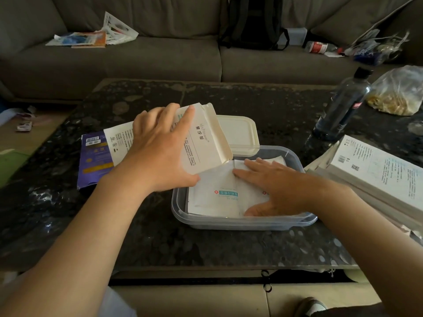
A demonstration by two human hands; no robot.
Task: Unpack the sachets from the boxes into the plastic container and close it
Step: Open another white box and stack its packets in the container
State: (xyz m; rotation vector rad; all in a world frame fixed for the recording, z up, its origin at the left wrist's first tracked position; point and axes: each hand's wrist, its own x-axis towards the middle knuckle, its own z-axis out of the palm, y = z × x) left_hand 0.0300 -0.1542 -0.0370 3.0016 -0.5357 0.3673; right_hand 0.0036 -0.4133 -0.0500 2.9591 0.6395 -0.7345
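A clear plastic container (240, 223) stands on the dark table in front of me. White sachets (217, 193) lie inside it. My left hand (160, 145) grips a white box (206, 143), tilted with its open flap down over the container's left side. Flat on the sachets, fingers straight, rests my right hand (272, 188). The cream lid (238, 133) lies just behind the container. Two flattened boxes, one white (119, 136) and one purple (93, 159), lie to the left under my left arm.
White boxes (375, 175) are stacked at the right table edge. A dark bottle (341, 108) and a plastic bag (398, 90) stand at the back right. A grey sofa (137, 60) with papers and a backpack runs behind the table.
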